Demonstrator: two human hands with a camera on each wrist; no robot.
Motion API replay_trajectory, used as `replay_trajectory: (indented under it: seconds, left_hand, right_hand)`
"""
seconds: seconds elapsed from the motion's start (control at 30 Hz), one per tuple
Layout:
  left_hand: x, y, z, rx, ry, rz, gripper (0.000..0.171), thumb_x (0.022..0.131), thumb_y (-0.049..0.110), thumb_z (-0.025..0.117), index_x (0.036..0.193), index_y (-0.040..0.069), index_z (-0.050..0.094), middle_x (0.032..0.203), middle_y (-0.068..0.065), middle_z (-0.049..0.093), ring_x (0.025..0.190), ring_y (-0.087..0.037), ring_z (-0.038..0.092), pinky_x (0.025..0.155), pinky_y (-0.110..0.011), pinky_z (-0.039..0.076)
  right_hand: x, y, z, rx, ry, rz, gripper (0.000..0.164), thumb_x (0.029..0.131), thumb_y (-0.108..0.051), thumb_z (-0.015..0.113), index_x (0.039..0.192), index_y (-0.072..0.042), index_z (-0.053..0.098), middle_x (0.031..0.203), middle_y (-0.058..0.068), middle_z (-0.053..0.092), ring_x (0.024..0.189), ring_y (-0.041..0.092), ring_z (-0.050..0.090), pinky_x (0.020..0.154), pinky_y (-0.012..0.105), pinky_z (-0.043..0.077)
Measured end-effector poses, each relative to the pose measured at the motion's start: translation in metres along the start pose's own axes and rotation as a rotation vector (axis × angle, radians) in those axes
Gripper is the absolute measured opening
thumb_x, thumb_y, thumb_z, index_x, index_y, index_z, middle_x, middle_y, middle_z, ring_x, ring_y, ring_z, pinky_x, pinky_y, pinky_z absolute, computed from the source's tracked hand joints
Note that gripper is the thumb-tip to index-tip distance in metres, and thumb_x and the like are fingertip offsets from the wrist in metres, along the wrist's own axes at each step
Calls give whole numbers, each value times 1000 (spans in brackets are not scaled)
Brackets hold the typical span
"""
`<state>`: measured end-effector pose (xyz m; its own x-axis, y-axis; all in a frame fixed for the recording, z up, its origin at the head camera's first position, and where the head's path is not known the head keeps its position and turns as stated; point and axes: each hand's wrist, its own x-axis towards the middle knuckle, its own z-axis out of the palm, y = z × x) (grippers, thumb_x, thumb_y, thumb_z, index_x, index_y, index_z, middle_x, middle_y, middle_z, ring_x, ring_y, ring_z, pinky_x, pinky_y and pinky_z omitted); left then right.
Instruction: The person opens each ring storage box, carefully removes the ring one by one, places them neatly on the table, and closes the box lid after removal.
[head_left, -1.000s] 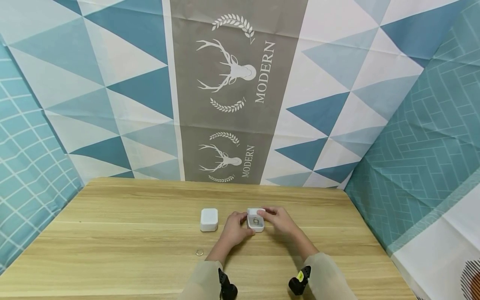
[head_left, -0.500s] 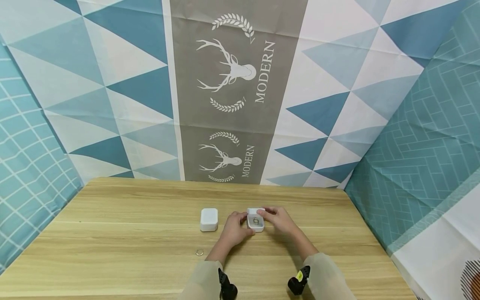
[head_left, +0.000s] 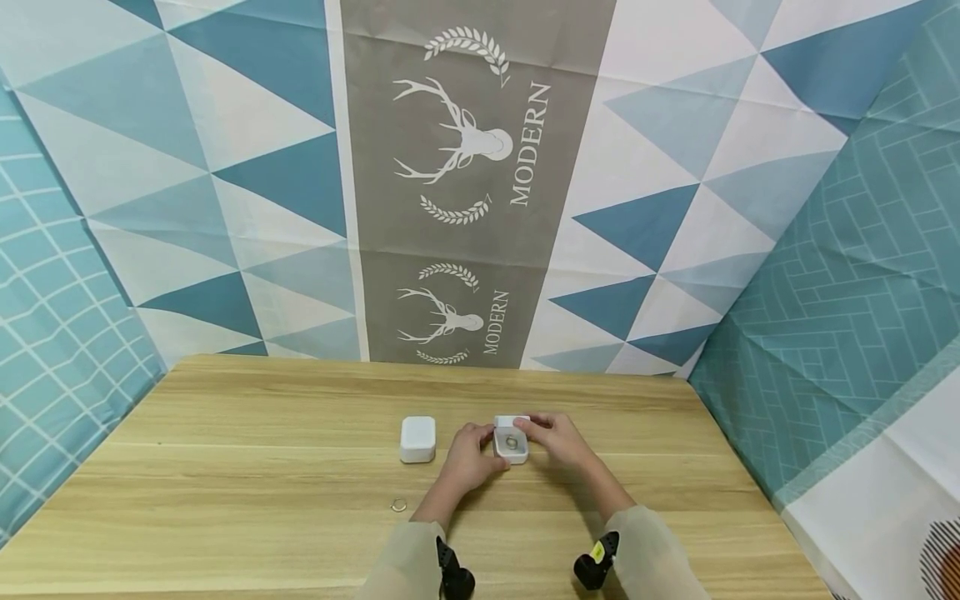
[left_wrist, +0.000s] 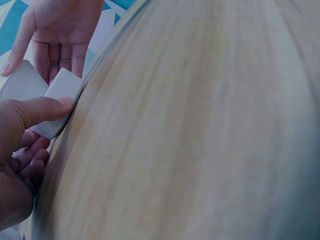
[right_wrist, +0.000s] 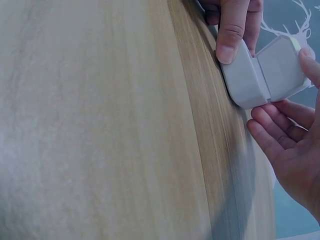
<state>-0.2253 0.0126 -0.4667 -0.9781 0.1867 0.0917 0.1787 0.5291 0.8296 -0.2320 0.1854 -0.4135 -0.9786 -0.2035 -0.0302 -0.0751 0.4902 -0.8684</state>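
Between hands (head_left: 468,458) (head_left: 561,439), ring box (head_left: 513,457) still open

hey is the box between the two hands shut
No, the lid of the white box stands raised, and a ring shows inside.

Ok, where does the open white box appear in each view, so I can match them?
Head: below and right of centre, between the hands, the open box.
Left wrist: upper left, open box reaching toward the left edge.
Right wrist: upper right, open box.
Shared landmark: the left hand, its thumb on the box's base.
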Motion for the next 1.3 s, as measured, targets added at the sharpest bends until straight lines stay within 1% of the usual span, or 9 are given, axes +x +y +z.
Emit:
replay_trajectory:
  seconds: [0.13,0.37,0.53,0.77,1.0,1.3]
  left_hand:
    - [0,-1,0,-1,-1,2,61,71,18,81,124,-2,58,108,-13,58,103,-26,53,96,-47,44]
    - [1,0,0,0,-1,3,60,71,18,81,123,-1,58,107,-12,58,102,-24,53,95,-46,44]
    - [0,1,0,-4,4,11,59,71,18,81,122,-2,59,105,-11,58,98,-22,52,92,-45,45]
    - [1,-1,1,-6,4,7,60,71,18,81,122,-2,59,104,-11,57,97,-22,52,91,-44,46]
    - [1,-3,2,1,16,11,61,69,17,81,122,-3,58,105,-11,58,99,-23,52,93,-45,44]
    - [2,-2,3,2,15,-5,60,70,18,81,122,-2,59,105,-10,58,99,-22,52,93,-44,45]
  right_hand:
    - [0,0,0,19,-1,4,43,92,-31,59,117,4,62,116,18,65,112,29,59,99,44,45]
    - [1,-1,-1,68,-23,26,46,92,-31,59,119,5,60,118,19,63,109,27,61,94,38,50]
    - [4,1,-1,82,-25,28,47,92,-30,59,119,8,59,118,21,63,109,29,62,92,37,51]
    - [23,30,7,75,23,42,53,89,-41,60,119,3,61,117,17,64,104,24,64,90,36,53]
    - [23,29,7,73,15,34,49,89,-41,60,114,0,64,111,13,67,99,20,65,89,35,53]
    - [23,27,6,66,22,56,50,89,-44,59,115,-1,64,108,11,68,93,18,66,88,36,53]
